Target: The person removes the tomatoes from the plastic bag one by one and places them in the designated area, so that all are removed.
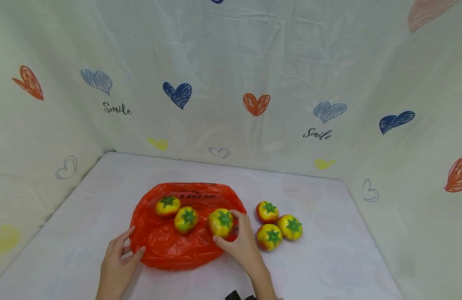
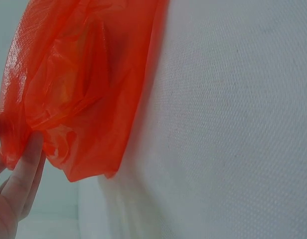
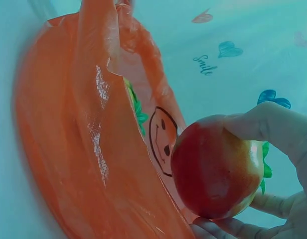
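A red plastic bag (image 1: 174, 250) lies spread with its mouth open, and two red-and-yellow fruits with green star-shaped leaf tops, one the left fruit (image 1: 168, 206) and the other the middle fruit (image 1: 186, 220), rest inside. My left hand (image 1: 118, 260) holds the bag's left rim between thumb and fingers; the left wrist view shows the fingers against the thin plastic (image 2: 93, 99). At the bag's right side my right hand (image 1: 240, 239) grips a similar fruit (image 1: 220, 223) over the opening. Its red side (image 3: 213, 169) faces the right wrist camera, beside the bag's edge.
Right of the bag, three more such fruits sit close together: a back one (image 1: 267, 212), a right one (image 1: 290, 227) and a front one (image 1: 269, 237). The white-covered table (image 1: 328, 266) meets a curtain (image 1: 231, 62) printed with hearts. A black object (image 1: 233, 295) shows at the bottom edge.
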The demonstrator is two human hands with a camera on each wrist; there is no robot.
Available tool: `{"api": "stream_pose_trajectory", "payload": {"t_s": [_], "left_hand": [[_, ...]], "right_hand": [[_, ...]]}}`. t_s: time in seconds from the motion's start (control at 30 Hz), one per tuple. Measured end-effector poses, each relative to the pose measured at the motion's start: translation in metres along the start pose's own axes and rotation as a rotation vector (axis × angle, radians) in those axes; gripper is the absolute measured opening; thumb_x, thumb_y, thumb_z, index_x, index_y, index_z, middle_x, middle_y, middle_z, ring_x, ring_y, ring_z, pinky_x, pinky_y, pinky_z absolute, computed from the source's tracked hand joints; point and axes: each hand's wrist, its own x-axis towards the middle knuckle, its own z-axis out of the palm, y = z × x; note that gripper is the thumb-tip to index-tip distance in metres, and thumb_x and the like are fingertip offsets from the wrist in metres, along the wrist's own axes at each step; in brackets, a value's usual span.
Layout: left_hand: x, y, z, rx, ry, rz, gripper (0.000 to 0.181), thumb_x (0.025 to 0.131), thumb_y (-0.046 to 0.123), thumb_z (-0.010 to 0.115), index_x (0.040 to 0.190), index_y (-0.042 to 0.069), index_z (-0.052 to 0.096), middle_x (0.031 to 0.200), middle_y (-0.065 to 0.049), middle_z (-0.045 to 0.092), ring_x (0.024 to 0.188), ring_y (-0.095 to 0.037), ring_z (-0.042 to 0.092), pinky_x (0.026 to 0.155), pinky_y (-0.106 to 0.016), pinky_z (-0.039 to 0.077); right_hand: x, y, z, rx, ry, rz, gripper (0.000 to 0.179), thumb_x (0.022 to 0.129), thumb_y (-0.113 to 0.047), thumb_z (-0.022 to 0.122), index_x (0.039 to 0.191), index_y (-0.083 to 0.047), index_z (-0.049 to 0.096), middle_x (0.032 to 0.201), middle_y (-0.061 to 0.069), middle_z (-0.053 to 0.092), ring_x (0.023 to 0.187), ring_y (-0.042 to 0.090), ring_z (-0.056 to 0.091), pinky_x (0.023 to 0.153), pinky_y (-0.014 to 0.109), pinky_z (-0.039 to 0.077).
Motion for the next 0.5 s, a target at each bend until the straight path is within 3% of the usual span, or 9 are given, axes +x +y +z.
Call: {"api": "stream_pose_trajectory", "payload": {"t_s": [0.17, 0.4, 0.5], "left_hand": [[0.0, 0.0, 0.0, -0.001, -0.005, 0.001, 0.068, 0.091, 0.015, 0.057, 0.148, 0.012, 0.022, 0.144, -0.026, 0.021, 0.117, -0.041, 0.038, 0.096, -0.049, 0.038], [-0.001, 0.0, 0.0, 0.002, 0.0, 0.005, 0.067, 0.091, 0.015, 0.057, 0.148, 0.011, 0.022, 0.143, -0.026, 0.021, 0.116, -0.041, 0.039, 0.095, -0.049, 0.039], [-0.001, 0.0, 0.0, 0.0, -0.001, 0.002, 0.068, 0.091, 0.015, 0.057, 0.148, 0.012, 0.022, 0.144, -0.026, 0.021, 0.116, -0.041, 0.039, 0.095, -0.049, 0.039]], "right_hand": [[-0.006, 0.002, -0.003, -0.014, 0.028, 0.0, 0.074, 0.073, -0.037, 0.075, 0.132, -0.015, 0.037, 0.118, 0.006, 0.043, 0.098, 0.018, 0.046, 0.081, 0.031, 0.05], [-0.015, 0.005, -0.008, 0.024, 0.069, 0.018, 0.074, 0.072, -0.033, 0.078, 0.132, -0.016, 0.038, 0.125, 0.006, 0.044, 0.1, 0.019, 0.047, 0.087, 0.04, 0.051], [-0.018, 0.007, -0.011, 0.016, 0.084, 0.032, 0.075, 0.072, -0.034, 0.078, 0.132, -0.017, 0.038, 0.126, 0.005, 0.043, 0.099, 0.019, 0.046, 0.087, 0.037, 0.051]]}}
